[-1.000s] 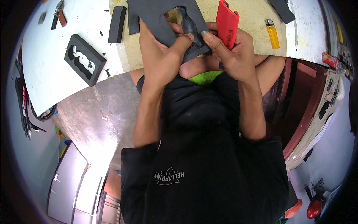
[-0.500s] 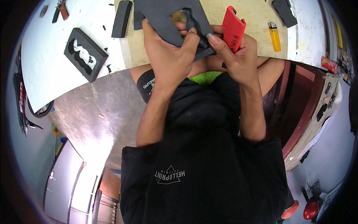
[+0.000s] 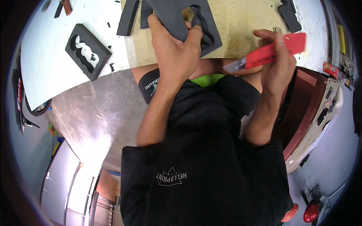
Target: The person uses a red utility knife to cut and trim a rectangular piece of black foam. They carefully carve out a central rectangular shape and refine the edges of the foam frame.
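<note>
My left hand (image 3: pixel 174 54) grips a dark grey foam block (image 3: pixel 168 18) at the table's near edge, thumb pressed at its wavy cut-out opening. Part of that opening is hidden by the thumb and fingers. To the right, my right hand (image 3: pixel 279 71) is closed round a red utility knife (image 3: pixel 263 55). Its blade (image 3: pixel 234 66) is out and points left, apart from the foam and above my leg. A second foam block (image 3: pixel 101 56) with a wavy cut-out lies on the white part of the table at the left.
Foam strips (image 3: pixel 128 17) lie on the table behind my left hand. A dark foam offcut (image 3: pixel 289 17) sits at the far right. The metal top of a lighter (image 3: pixel 277 29) shows behind my right hand. Small black scraps (image 3: pixel 111 67) lie near the left block.
My right hand has drawn away from the foam to the right, and the knife has turned from upright to pointing left with its blade showing. My left hand still holds the foam block.
</note>
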`<action>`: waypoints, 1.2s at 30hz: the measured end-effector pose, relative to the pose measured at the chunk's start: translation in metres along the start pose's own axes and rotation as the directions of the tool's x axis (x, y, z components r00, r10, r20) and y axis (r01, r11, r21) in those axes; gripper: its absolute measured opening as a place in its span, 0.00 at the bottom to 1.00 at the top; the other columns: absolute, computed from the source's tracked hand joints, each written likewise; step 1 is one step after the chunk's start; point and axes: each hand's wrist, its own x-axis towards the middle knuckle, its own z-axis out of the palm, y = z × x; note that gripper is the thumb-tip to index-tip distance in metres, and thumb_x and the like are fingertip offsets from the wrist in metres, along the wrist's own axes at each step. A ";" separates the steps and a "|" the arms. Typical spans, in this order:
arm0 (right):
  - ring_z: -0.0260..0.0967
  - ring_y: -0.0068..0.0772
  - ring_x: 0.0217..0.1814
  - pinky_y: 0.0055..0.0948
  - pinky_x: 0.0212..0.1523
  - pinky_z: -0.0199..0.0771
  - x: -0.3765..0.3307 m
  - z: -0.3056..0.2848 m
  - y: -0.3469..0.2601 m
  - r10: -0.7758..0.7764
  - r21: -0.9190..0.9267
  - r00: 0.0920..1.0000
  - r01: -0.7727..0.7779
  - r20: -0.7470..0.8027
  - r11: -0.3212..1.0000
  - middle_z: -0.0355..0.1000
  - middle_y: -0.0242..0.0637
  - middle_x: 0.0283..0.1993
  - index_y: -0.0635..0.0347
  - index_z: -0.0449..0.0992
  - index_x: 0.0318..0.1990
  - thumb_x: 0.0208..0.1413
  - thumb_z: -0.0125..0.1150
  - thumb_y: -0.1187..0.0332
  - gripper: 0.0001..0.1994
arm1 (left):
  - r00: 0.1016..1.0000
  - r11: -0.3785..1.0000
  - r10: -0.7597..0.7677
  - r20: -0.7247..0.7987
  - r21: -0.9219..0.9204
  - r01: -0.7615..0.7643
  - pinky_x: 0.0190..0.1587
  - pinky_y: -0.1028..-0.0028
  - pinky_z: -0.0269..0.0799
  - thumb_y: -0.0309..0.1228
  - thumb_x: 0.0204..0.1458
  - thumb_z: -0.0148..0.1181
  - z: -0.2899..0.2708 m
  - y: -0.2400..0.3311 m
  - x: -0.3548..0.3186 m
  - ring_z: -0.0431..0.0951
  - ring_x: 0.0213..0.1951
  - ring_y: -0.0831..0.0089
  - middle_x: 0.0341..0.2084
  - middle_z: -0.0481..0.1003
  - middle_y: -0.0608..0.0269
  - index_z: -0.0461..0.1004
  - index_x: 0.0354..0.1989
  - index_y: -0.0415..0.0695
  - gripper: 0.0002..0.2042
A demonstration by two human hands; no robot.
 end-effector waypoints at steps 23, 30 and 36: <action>0.76 0.47 0.47 0.41 0.50 0.76 -0.046 0.028 0.003 -0.626 -0.222 0.736 0.676 0.259 0.703 0.77 0.59 0.45 0.72 0.70 0.57 0.55 0.62 0.74 0.22 | 0.999 1.000 0.009 0.046 0.022 -0.010 0.39 0.78 0.70 0.18 0.50 0.60 0.001 0.005 -0.003 0.72 0.36 0.78 0.35 0.71 0.61 0.60 0.50 0.36 0.20; 0.79 0.51 0.48 0.38 0.50 0.80 -0.042 0.032 0.013 -0.643 -0.226 0.713 0.700 0.280 0.678 0.78 0.60 0.46 0.75 0.75 0.51 0.53 0.66 0.75 0.19 | 1.000 1.000 0.025 0.014 0.004 -0.025 0.37 0.77 0.71 0.18 0.50 0.62 0.004 0.003 -0.001 0.74 0.35 0.76 0.35 0.72 0.61 0.64 0.47 0.37 0.17; 0.79 0.51 0.50 0.37 0.51 0.80 -0.037 0.036 0.016 -0.653 -0.209 0.694 0.717 0.304 0.665 0.78 0.59 0.47 0.76 0.76 0.51 0.53 0.68 0.75 0.19 | 1.000 1.000 0.003 0.007 0.012 -0.003 0.37 0.78 0.70 0.17 0.49 0.62 0.004 0.005 -0.002 0.73 0.35 0.76 0.35 0.72 0.61 0.64 0.47 0.37 0.18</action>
